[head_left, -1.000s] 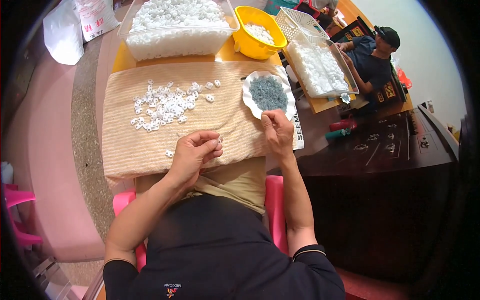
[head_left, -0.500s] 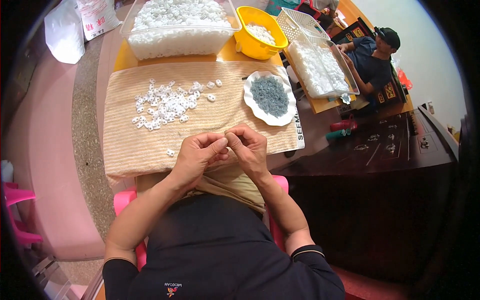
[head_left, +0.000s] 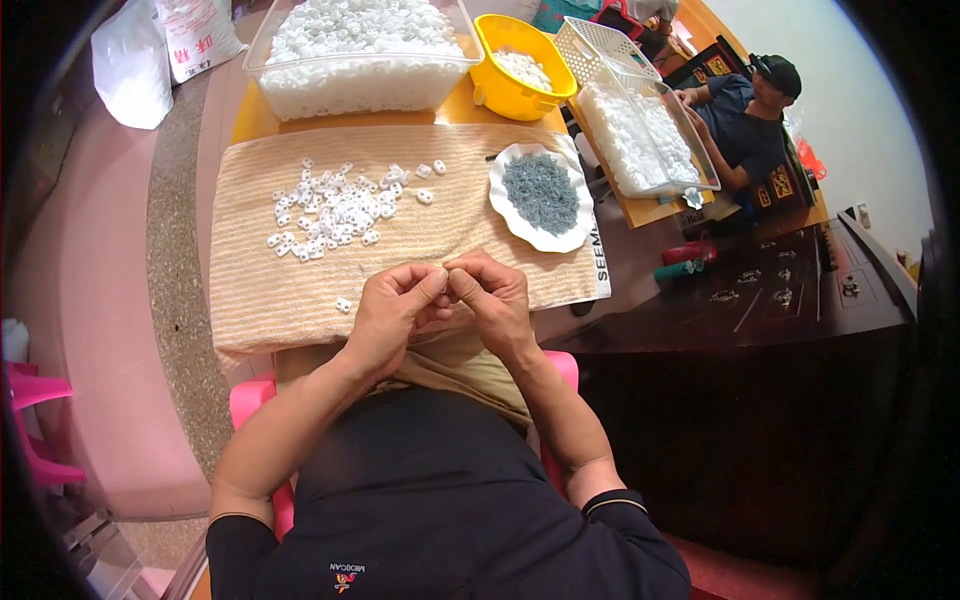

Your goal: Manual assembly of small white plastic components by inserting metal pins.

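White two-holed pieces (head_left: 347, 212) lie left of the scalloped plate (head_left: 552, 243); nearer than it, both hands (head_left: 390, 308) (head_left: 502, 308) pinch narrowly, anything held hidden.

Lettered — white strip (head_left: 601, 255), white sack (head_left: 202, 48), black shirt (head_left: 430, 490).

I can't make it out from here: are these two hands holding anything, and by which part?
It cannot be told: the left hand and right hand meet at the fingertips, which hide anything pinched between them.
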Motion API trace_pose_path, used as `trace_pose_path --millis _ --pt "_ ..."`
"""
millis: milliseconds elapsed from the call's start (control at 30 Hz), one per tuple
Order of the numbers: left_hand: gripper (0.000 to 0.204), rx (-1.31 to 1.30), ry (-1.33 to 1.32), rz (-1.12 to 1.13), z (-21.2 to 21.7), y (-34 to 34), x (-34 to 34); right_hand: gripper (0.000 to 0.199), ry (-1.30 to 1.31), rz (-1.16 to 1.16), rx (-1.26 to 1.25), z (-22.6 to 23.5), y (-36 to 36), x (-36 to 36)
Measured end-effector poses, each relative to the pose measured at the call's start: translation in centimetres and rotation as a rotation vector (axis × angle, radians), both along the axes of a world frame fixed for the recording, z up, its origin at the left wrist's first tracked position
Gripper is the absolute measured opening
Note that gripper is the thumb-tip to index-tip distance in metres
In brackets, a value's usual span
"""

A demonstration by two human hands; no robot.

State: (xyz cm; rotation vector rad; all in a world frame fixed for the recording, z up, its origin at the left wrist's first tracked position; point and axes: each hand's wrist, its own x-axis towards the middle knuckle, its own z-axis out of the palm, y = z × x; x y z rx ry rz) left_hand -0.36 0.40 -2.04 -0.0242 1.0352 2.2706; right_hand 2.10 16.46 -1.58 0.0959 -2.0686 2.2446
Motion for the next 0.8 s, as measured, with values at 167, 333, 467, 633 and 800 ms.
trace_pose_path --millis 167,333,467,633,800 --pt "0.016 -0.075 0.096 0.009 -0.18 0.08 -0.27 0.009 0.049 0.018 0.086 0.16 0.20 -0.28" --pt "0.016 -0.129 0.185 -0.002 -0.24 0.19 -0.68 0.008 0.075 0.010 0.218 0.01 0.66 -0.54" --pt "0.017 -0.155 0.215 0.009 -0.40 -0.01 -0.73 0.008 0.080 0.013 0.252 0.20 0.34 -0.55" --pt "0.016 -0.221 0.256 0.057 -0.19 0.02 -0.44 0.009 0.148 -0.004 0.336 0.45 -0.03 -0.25" --pt "0.017 -0.254 0.315 0.071 0.23 0.02 -0.22 0.011 0.176 -0.017 0.355 -0.08 -0.01 -0.08"
